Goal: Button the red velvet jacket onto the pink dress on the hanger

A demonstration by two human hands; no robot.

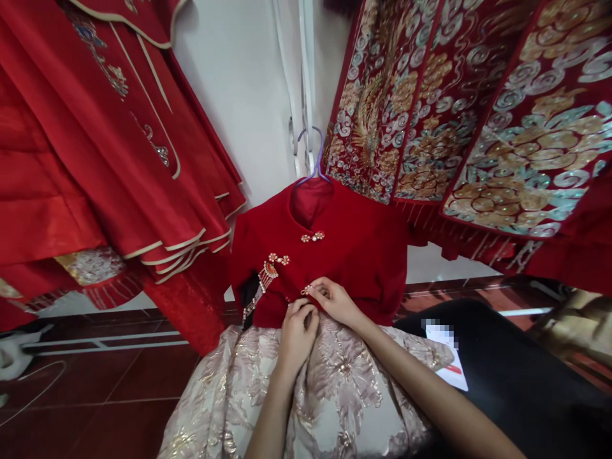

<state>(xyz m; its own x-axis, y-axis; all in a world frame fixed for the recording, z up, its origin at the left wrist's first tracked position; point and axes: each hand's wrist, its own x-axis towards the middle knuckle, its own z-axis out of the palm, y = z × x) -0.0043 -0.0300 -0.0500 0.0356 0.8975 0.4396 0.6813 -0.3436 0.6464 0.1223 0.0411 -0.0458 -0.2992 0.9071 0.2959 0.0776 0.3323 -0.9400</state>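
Note:
A short red jacket (354, 217) hangs upright in front of me on a purple hanger (317, 153). Beaded flower clasps (313, 237) sit at its neck and left chest, with a beaded tassel (266, 280) draping from the chest one. At the jacket's lower front, my right hand (332, 301) pinches a small gold-coloured ornament (305, 291) between thumb and fingers. Just below and left, my left hand (299, 328) has its fingers curled closed against the jacket; what they hold is hidden. Shiny beige floral brocade (344, 389) spreads beneath both forearms.
Red garments with pale piping (143, 159) hang at the left. At the right hang heavily embroidered red panels (459, 140) with fringe. A white-and-red card (447, 360) lies on a black surface (507, 376). Dark red tiles (119, 382) cover the floor.

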